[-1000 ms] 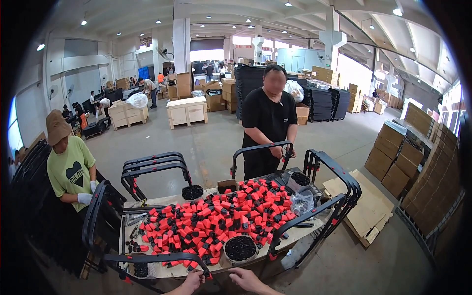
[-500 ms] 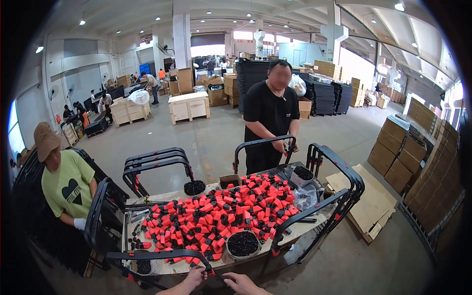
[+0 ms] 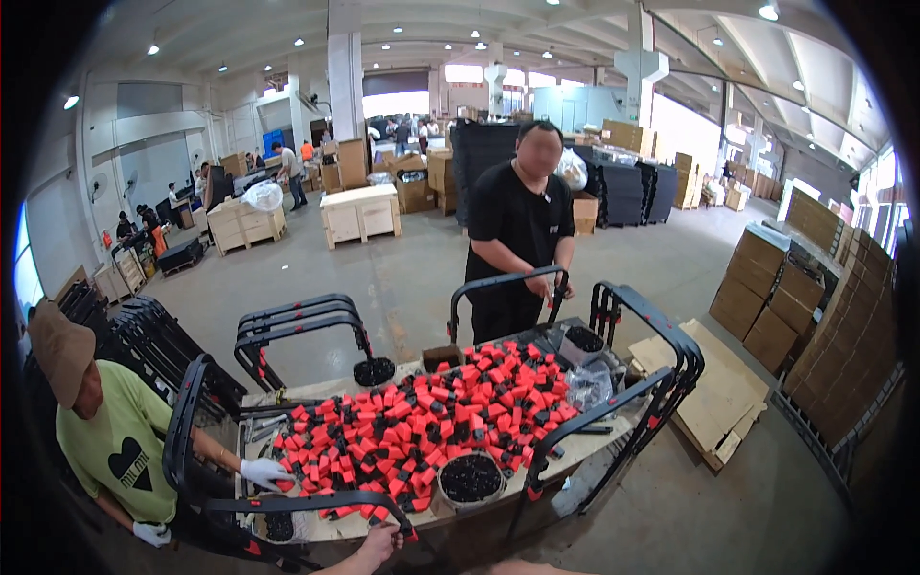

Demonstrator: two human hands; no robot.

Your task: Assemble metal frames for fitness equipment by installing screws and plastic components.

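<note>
The left hand (image 3: 379, 546) is clamped on a black frame (image 3: 287, 503) at the desk's (image 3: 594, 443) near edge. The right hand is out of view. Red-and-black parts (image 3: 422, 422) cover the desk in a large unsorted heap; most work appears outstanding.

Bright, even light falls from round ceiling lamps (image 3: 767, 11) and the glaring open doorway (image 3: 395, 102) far back. Shadows stay soft. Fisheye bending curves edges; corners go black, and the picture is slightly soft.
</note>
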